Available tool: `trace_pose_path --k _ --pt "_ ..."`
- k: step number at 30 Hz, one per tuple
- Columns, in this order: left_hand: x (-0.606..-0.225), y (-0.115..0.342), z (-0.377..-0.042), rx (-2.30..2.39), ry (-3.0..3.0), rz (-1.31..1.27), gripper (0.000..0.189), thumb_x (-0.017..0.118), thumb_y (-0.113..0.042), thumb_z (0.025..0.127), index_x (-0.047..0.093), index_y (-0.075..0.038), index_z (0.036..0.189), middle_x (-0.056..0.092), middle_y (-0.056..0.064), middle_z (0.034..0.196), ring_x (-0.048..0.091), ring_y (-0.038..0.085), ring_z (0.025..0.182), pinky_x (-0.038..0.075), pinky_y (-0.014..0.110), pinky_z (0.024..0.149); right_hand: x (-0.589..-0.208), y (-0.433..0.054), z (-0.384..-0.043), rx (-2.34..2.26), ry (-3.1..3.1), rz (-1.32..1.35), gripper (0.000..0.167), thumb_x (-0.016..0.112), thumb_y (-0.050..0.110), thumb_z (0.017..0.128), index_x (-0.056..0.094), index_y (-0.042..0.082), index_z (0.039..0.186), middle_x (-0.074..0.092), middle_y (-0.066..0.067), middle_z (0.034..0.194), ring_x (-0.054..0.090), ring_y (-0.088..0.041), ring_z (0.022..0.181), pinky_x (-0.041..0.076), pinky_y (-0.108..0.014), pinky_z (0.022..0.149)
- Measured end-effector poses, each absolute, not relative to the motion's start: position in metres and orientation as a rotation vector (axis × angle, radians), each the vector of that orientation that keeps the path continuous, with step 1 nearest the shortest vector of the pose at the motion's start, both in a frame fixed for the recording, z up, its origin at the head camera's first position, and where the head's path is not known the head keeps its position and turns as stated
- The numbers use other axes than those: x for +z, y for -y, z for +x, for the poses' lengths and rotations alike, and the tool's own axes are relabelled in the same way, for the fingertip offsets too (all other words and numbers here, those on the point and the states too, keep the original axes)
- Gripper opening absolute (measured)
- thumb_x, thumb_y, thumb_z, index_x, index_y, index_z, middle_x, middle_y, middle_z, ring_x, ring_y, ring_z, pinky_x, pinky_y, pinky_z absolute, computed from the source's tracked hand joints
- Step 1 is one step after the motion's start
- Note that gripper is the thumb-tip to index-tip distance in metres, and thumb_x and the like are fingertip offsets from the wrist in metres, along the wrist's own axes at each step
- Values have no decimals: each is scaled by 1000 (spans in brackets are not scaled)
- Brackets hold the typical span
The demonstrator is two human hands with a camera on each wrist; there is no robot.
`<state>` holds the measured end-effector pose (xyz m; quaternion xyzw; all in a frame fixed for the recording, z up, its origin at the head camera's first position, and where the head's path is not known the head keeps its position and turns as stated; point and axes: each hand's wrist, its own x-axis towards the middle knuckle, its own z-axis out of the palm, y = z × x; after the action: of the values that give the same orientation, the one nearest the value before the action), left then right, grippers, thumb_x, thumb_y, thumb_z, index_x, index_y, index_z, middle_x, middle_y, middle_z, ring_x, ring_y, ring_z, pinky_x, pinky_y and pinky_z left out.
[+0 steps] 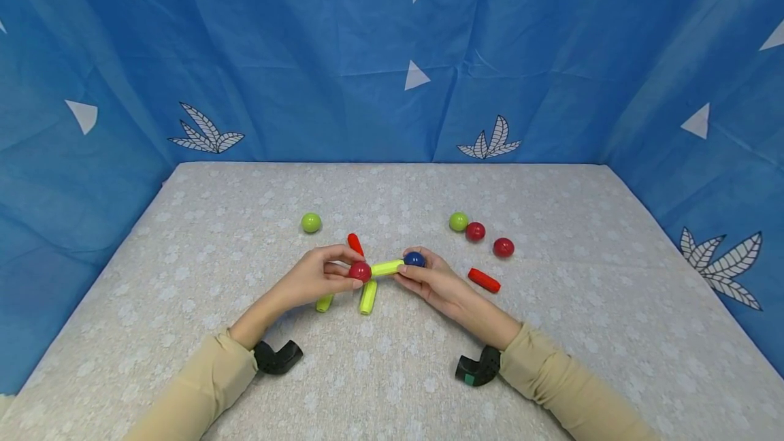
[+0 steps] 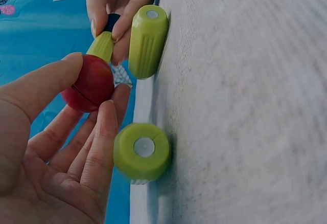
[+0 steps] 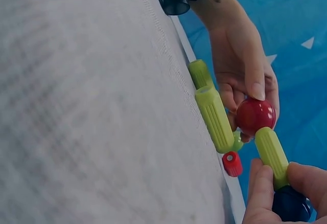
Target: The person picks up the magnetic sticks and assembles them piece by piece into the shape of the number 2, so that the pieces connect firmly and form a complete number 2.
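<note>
My left hand (image 1: 320,273) pinches a red ball (image 1: 360,271) between thumb and fingers. One end of a yellow-green ribbed rod (image 1: 387,268) meets that ball, and a dark blue ball (image 1: 414,259) sits at its other end. Thumb and fingers of my right hand (image 1: 436,284) grip the rod beside the blue ball, as the right wrist view shows. Below the joined pieces, two more yellow-green rods (image 1: 367,297) (image 1: 324,303) lie on the table, one partly hidden by the left hand. Just beyond the left fingers lies a red rod (image 1: 355,244).
A green ball (image 1: 311,222) rests at the back left of the patterned tablecloth (image 1: 392,196). Right of the hands are another green ball (image 1: 458,221), two red balls (image 1: 475,231) (image 1: 503,247) and a red rod (image 1: 484,280). Blue curtains (image 1: 343,53) enclose the table's back and sides.
</note>
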<state>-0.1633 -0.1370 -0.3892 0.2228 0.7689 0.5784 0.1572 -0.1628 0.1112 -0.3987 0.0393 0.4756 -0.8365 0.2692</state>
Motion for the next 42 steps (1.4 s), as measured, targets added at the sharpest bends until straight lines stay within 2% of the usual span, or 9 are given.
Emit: trace_pose_path --k 12,16,20,25,32,42 --pt "-389 137 -163 1669 -2277 631 40 72 -10 83 58 2 120 58 13 115 61 24 97 49 28 80 -396 -109 -161 -2210 -1345 54 31 48 -9 92 35 -2 119 45 -25 117 61 -25 99 44 -30 88" --pt "-390 137 -163 1675 -2280 628 43 71 -9 84 57 3 122 56 14 119 60 25 99 49 28 81 -397 -109 -160 -2193 -1336 12 34 48 -7 93 35 -5 125 48 -25 119 59 -27 104 43 -31 90" --pt "-390 137 -163 1683 -2314 614 44 72 -9 84 57 2 123 56 14 120 60 26 98 50 28 78 -397 -109 -160 -2196 -1277 -31 40 47 -4 95 32 -9 131 48 -26 122 57 -29 107 41 -33 93" --pt "-391 136 -163 1651 -2361 637 44 72 -11 83 58 0 123 57 13 119 60 24 92 51 29 72 -396 -109 -158 -2184 -1227 -71 39 45 -1 97 30 -10 132 53 -23 118 58 -28 107 40 -34 93" --pt "-391 131 -161 1555 -2479 732 37 74 -17 82 64 -6 117 60 8 114 58 19 91 50 30 69 -397 -109 -157 -2137 -1213 -144 39 44 2 99 29 -10 133 52 -23 120 56 -28 109 39 -34 94" --pt "-396 123 -159 1542 -2583 729 23 73 -12 82 68 -8 104 62 5 105 59 18 87 50 31 70 -399 -103 -152 -2174 -1262 -130 34 45 5 99 34 -10 127 53 -20 118 57 -24 108 39 -33 95"
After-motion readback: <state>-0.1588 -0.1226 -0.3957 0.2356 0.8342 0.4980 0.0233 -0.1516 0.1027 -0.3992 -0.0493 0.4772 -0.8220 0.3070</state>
